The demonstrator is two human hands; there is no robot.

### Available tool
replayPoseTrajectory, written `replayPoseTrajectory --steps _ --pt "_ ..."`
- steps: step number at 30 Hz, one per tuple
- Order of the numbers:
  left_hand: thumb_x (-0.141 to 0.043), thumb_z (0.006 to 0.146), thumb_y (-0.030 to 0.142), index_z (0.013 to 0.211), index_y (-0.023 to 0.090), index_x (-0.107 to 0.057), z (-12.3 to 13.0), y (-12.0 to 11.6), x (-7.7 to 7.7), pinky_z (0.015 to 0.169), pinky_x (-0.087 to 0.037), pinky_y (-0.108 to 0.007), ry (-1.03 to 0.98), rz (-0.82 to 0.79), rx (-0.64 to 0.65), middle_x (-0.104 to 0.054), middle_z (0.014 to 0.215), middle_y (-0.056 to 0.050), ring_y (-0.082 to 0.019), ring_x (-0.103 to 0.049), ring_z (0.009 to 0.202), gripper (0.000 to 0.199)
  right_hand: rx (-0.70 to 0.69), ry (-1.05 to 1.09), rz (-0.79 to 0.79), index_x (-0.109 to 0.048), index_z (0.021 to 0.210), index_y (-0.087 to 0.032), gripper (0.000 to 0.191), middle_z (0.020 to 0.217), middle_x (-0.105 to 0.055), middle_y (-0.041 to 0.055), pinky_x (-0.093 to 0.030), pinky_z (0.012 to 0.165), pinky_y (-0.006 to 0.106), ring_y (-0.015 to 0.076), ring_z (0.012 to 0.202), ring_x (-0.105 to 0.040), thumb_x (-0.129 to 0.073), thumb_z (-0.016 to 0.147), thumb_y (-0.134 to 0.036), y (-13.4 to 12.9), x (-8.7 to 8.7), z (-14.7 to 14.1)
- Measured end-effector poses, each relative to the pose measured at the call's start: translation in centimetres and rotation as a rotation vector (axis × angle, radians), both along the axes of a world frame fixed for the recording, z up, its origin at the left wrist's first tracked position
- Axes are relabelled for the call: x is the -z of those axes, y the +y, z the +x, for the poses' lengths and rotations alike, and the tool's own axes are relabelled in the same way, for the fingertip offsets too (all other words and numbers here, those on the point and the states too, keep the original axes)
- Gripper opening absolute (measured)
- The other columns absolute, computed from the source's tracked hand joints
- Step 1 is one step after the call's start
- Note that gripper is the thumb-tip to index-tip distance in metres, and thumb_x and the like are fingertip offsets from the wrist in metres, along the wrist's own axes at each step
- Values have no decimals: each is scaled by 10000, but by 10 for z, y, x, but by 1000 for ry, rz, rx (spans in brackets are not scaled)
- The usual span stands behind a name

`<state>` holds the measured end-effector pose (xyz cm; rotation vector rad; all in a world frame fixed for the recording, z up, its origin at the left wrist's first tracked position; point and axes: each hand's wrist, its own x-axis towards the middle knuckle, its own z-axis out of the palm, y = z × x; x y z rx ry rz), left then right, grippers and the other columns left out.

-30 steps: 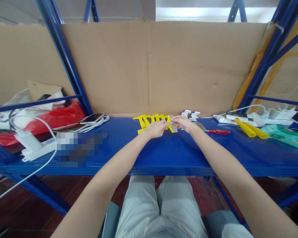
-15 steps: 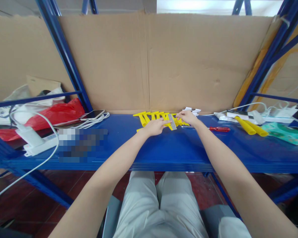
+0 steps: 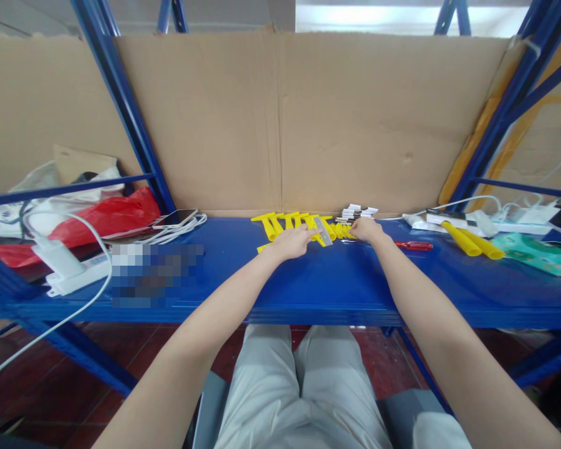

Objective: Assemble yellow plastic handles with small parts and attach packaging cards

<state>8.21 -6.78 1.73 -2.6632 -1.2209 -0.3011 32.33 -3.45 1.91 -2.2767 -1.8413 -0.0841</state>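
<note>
My left hand (image 3: 293, 242) is closed on a yellow scraper whose flat grey metal blade (image 3: 323, 232) points away from me, tilted. The fingers hide most of its handle. My right hand (image 3: 367, 229) is pinched at the right end of a row of small yellow pieces (image 3: 340, 231); whatever lies between its fingertips is too small to make out. Several yellow T-shaped handles (image 3: 267, 226) lie in a row behind my left hand. Just beside the right wrist lies a screwdriver with a red handle (image 3: 414, 246), its shaft partly hidden by the hand.
Small white-and-black pieces (image 3: 356, 212) are stacked by the cardboard back wall (image 3: 280, 125). Two yellow tubes (image 3: 470, 240) and a green packet (image 3: 533, 249) lie at right. A power strip (image 3: 77, 274), cables and a red bag (image 3: 112, 215) are at left. Blue posts (image 3: 121, 106) frame the blue shelf (image 3: 331, 280).
My right hand has moved right, away from the blade to the right end of the small yellow pieces, uncovering them and the white-and-black stack. My left hand stays nearly in place.
</note>
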Motion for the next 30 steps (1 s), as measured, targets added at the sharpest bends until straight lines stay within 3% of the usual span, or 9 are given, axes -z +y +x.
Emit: replayPoseTrajectory --steps 8,30 --pt "-383 944 217 1415 295 -432 0 3 2 945 -444 -356 -61 -28 71 -581 1279 -78 -231 -571 1136 479 56 -73 7 -697 1021 -130 278 1197 -623 195 -418 950 431 291 1179 -532 -531 817 -221 -4 0 3" --pt "-393 945 238 1438 290 -385 -1 6 4 944 -449 -338 -42 -27 95 -566 1321 -79 -217 -564 1159 495 23 -112 -46 -614 1203 -89 382 1208 -624 226 -433 926 383 288 1168 -569 -484 852 -166 -3 4 4"
